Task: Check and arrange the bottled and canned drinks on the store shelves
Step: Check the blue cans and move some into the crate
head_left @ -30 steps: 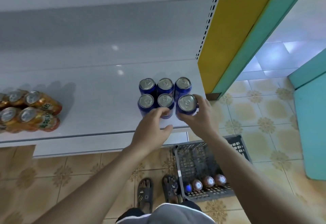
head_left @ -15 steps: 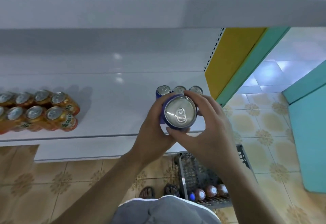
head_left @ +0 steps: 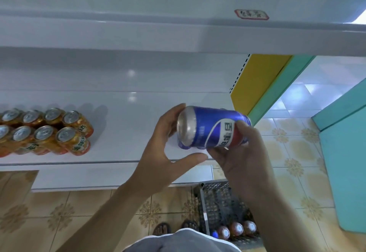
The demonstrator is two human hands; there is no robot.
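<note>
I saw the right hand [head_left: 243,158] gripping the blue can [head_left: 213,127] round its label, holding it on its side above the front right of the white shelf [head_left: 126,117], silver top pointing left. The left hand [head_left: 164,152] was spread wide, fingers straight beside that top (whether they touched it I could not tell). Orange cans [head_left: 49,130] stood in two rows at the shelf's left end. On the floor below sat a dark basket [head_left: 217,198] holding a few bottles [head_left: 236,229].
</note>
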